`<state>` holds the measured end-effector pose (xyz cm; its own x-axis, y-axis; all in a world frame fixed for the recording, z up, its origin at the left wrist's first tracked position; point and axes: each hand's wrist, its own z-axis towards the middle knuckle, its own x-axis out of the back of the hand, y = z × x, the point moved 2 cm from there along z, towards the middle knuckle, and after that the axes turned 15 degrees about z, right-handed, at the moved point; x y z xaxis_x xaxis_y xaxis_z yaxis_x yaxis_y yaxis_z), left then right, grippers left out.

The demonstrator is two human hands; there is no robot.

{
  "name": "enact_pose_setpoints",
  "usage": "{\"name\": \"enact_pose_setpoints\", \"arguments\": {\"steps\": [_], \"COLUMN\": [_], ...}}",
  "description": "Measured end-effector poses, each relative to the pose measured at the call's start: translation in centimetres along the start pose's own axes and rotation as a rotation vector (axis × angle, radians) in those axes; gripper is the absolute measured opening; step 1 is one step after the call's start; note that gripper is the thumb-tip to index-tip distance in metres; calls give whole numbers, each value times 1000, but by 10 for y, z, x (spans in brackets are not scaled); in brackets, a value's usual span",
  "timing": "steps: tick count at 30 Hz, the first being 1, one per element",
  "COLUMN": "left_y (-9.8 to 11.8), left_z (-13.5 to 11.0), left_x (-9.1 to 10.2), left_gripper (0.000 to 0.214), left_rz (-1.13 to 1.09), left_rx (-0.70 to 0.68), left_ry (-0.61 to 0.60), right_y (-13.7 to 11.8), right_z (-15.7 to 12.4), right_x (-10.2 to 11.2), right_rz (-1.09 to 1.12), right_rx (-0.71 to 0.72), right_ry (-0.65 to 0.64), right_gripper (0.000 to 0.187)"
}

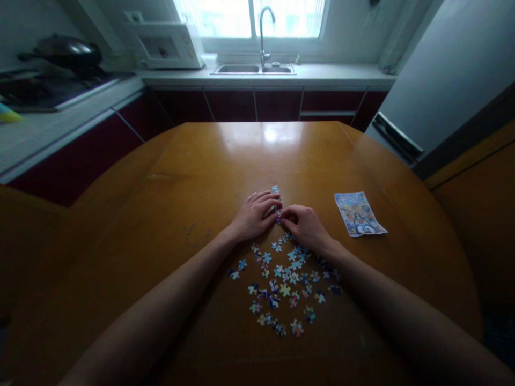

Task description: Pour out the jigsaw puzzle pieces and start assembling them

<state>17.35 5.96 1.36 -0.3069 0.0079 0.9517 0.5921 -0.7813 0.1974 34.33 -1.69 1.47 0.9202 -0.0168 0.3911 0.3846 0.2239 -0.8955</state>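
A narrow strip of joined jigsaw pieces [276, 190] lies on the wooden table, mostly covered by fingers. Over its left side rests my left hand [256, 213], palm down with fingers stretched across the strip. At the strip's near end my right hand [302, 222] pinches a small dark blue jigsaw piece [278, 220] between thumb and index finger. Whether that piece is joined to the strip I cannot tell. Closer to me, many loose jigsaw pieces [285, 290] are scattered in blue, white, yellow and reddish colours, some partly under my right wrist.
A creased picture sheet [359, 214] lies to the right on the wooden table [193, 177]. Beyond the table's far edge are a counter with a sink [237, 69], a faucet [262, 37] and a white microwave [167, 45]. A dark pan [66, 51] sits on the stove at left.
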Motion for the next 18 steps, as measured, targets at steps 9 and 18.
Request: {"name": "enact_pose_setpoints", "arguments": {"steps": [9,18], "left_y": [0,1], "left_z": [0,-1], "left_x": [-2,-1], "left_gripper": [26,25], "left_rz": [13,31], "left_rx": [15,10], "left_ry": [-4,3], "right_y": [0,-3], "right_z": [-2,-5], "right_x": [0,-1], "right_rz": [-124,-193], "right_rx": [43,68], "right_ry": [-16,-23], "right_gripper": [11,11]}}
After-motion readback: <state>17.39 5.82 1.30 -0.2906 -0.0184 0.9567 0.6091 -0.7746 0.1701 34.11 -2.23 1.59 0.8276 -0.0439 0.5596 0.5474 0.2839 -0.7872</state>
